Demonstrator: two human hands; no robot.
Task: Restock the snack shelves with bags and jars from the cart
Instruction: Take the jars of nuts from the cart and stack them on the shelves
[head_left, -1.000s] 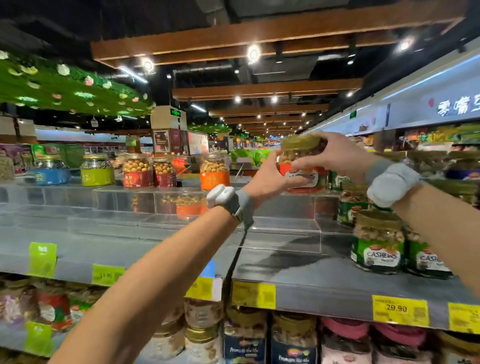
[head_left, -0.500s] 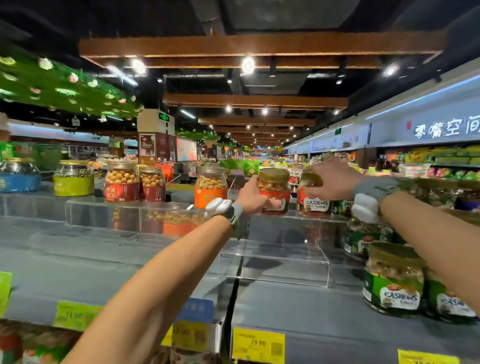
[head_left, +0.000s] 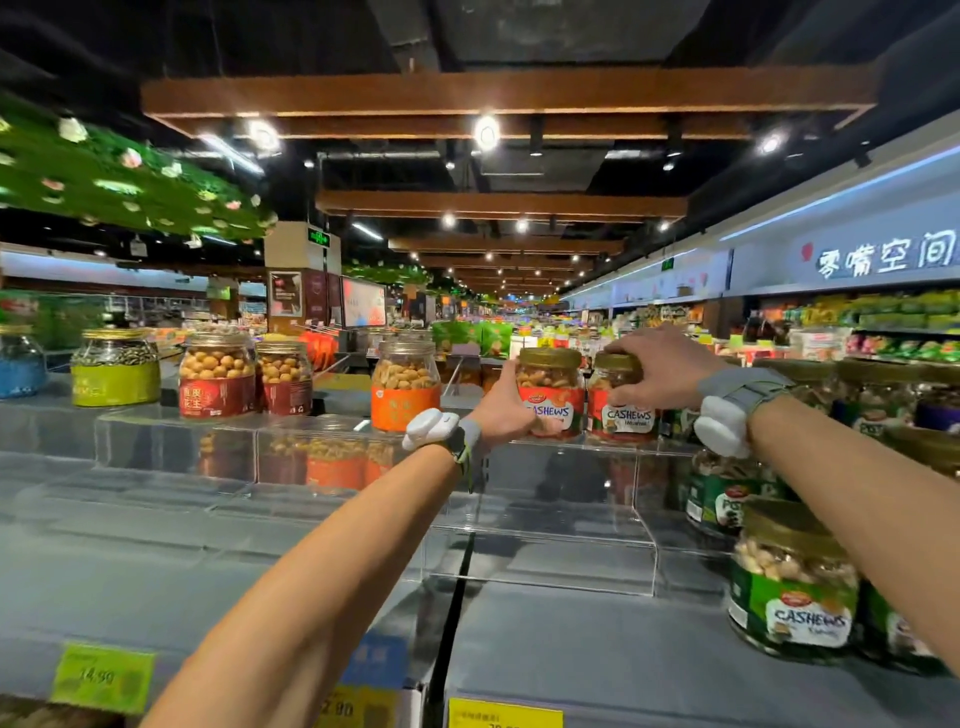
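I've got my left hand (head_left: 506, 413) curled round the red cashew jar (head_left: 556, 387), standing on the clear riser (head_left: 545, 460); my right hand (head_left: 662, 366) grips the second cashew jar (head_left: 629, 417) by its lid, just beside at 3 o'clock.

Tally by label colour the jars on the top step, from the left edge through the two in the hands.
blue jar: 1
yellow-green jar: 1
dark red peanut jars: 2
orange jar: 1
red cashew jars: 2
Total: 7
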